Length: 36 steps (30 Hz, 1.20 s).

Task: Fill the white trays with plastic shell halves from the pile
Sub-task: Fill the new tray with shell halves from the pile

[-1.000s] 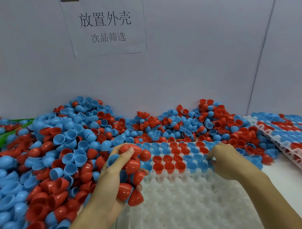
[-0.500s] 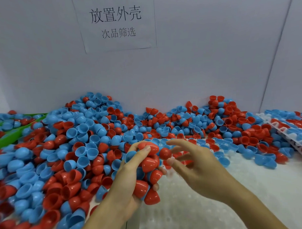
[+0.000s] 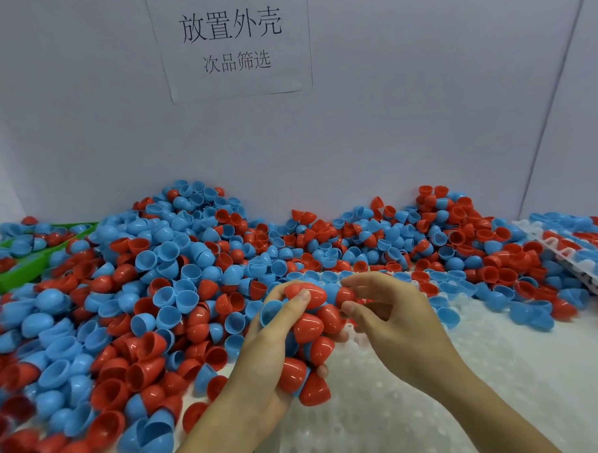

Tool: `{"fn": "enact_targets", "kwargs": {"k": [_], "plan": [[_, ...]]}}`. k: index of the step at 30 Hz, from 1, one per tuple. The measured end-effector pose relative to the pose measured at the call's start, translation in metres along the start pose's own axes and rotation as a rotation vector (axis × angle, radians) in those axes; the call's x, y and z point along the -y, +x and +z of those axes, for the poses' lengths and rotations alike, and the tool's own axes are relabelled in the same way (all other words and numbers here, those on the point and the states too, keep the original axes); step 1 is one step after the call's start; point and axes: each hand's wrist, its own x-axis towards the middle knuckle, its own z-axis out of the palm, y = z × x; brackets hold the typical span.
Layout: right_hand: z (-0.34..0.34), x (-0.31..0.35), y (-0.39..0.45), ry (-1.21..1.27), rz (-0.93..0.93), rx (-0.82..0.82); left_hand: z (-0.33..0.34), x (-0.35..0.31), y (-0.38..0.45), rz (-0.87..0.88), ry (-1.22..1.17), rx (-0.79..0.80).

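A big pile of red and blue plastic shell halves (image 3: pixel 173 283) covers the table from the left to the back wall. My left hand (image 3: pixel 269 354) grips a handful of shell halves (image 3: pixel 307 328), mostly red, over the near edge of the pile. My right hand (image 3: pixel 399 328) meets it from the right and pinches one red half (image 3: pixel 345 295) at the top of the handful with thumb and forefinger. Below both hands lies a white tray (image 3: pixel 420 400) with rows of round sockets; its far rows hold shells, partly hidden by my hands.
A second white tray (image 3: pixel 574 259) filled with shells sits tilted at the far right. A green bin (image 3: pixel 25 267) with shells stands at the left edge. A grey wall with a paper sign (image 3: pixel 229 44) closes the back.
My right hand came back from the tray's far rows to my left hand and now pinches a red half from the handful. The view shifted slightly to the left.
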Motion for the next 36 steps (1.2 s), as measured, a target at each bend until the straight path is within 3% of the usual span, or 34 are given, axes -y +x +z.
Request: {"fn": "enact_targets", "kwargs": {"k": [14,25,30,36], "plan": [[-0.0019,-0.0041,0.0017,0.113,-0.012,-0.002,-0.0023,0.0003,0.0036,0.008,-0.023,-0.124],[0.0014,-0.0006,0.0016,0.197,-0.007,-0.062,-0.0014,0.0009,0.0021,-0.005,0.024,-0.115],[-0.0028,0.0000,0.0023,0.172,0.106,0.047,0.0002,0.0005,0.0013,0.000,0.018,-0.099],[0.0009,-0.0005,-0.0011,0.016,0.074,0.117,-0.0017,0.0014,0.0025,0.012,0.039,-0.121]]}}
